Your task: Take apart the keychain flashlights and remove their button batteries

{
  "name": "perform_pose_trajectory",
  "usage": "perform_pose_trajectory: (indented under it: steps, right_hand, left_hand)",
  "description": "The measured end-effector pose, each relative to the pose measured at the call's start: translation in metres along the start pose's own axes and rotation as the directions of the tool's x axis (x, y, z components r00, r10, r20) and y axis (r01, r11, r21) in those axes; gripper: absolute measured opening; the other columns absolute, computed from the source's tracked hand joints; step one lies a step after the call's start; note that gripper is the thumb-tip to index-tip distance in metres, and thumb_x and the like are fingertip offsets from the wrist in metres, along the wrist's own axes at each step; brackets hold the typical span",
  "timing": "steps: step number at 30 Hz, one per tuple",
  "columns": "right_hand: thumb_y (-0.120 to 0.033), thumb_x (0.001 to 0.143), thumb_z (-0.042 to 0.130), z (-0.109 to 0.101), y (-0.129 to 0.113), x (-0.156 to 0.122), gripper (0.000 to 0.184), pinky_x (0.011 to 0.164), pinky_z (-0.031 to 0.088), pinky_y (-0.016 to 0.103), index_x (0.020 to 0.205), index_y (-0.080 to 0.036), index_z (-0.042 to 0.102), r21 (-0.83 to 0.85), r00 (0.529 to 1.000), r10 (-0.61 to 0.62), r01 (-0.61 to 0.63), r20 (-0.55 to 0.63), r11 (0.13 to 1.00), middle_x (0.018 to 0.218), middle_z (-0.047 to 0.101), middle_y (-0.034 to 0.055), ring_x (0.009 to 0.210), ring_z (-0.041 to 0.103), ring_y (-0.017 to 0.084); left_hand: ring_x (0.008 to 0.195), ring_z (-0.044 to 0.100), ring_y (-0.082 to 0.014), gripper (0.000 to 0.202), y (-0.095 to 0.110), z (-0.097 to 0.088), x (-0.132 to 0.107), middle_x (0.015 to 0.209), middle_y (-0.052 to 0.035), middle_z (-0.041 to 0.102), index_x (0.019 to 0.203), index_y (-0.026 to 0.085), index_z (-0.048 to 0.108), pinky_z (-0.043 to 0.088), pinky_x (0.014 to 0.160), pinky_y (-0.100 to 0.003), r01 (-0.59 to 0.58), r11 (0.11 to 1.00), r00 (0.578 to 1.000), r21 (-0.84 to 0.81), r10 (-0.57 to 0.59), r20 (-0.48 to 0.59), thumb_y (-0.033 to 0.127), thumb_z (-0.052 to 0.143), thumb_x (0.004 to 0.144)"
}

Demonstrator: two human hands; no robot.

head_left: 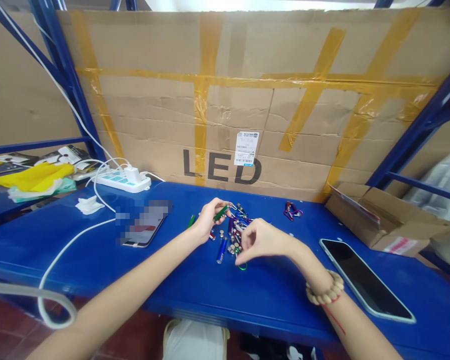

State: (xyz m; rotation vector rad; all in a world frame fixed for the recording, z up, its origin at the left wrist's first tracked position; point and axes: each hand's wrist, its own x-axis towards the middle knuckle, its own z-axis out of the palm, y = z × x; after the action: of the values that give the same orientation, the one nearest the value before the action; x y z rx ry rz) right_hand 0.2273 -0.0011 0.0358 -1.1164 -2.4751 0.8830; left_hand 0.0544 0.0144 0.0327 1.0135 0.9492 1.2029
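Note:
My left hand (209,218) is closed around a small green keychain torch (221,213), holding it just above the blue table (97,255). My right hand (260,240) is curled in a pinch over a pile of little coloured torches, button cells and clips (235,231); what its fingertips grip is too small to name. A blue torch (221,250) lies by the pile and a green carabiner (242,266) shows under my right hand. A beaded bracelet (325,291) is on my right wrist.
A phone (144,224) on a white cable lies left of the pile, a larger dark phone (365,284) lies right. Purple clips (291,211) sit further back. A white power strip (124,180), an open cardboard box (382,217) and a taped "LED" cardboard wall (247,100) border the table.

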Motion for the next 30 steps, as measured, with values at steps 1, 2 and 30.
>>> perform_pose_trajectory:
  steps: [1,2,30]
  right_hand:
    - [-0.054,0.050,0.075,0.001,-0.004,-0.002,0.039,0.041,0.030,0.021,0.052,-0.017,0.063,-0.031,0.999,0.022,-0.021,0.027,0.999,0.048,0.060,-0.0007,0.045,0.049,0.009]
    - [-0.052,0.048,0.077,0.002,-0.007,-0.003,0.037,0.041,0.031,0.020,0.053,-0.018,0.064,-0.062,0.998,0.040,-0.037,0.042,0.997,0.049,0.061,-0.0009,0.045,0.050,0.010]
    - [-0.047,0.064,0.069,-0.008,0.022,0.010,0.034,0.051,0.048,0.027,0.077,-0.015,0.072,0.192,0.857,-0.010,0.127,-0.516,0.973,0.073,0.070,0.0064,0.058,0.062,0.017]
  left_hand:
    - [0.045,0.036,-0.0072,0.020,-0.001,0.001,-0.001,0.058,-0.0003,0.054,0.071,0.015,0.055,0.025,0.046,-0.022,0.008,1.000,1.000,0.006,-0.008,0.003,0.033,0.048,0.069]
    - [0.045,0.036,-0.0072,0.019,-0.001,0.002,-0.001,0.059,-0.0004,0.054,0.070,0.015,0.054,0.025,0.046,-0.022,0.017,1.000,1.000,0.010,-0.017,0.010,0.033,0.048,0.069]
    - [0.045,0.037,-0.0053,0.040,-0.008,0.003,0.001,0.057,0.0027,0.045,0.062,0.016,0.044,0.024,0.045,-0.022,-0.008,0.996,0.980,0.088,-0.010,0.199,0.051,0.059,0.071]
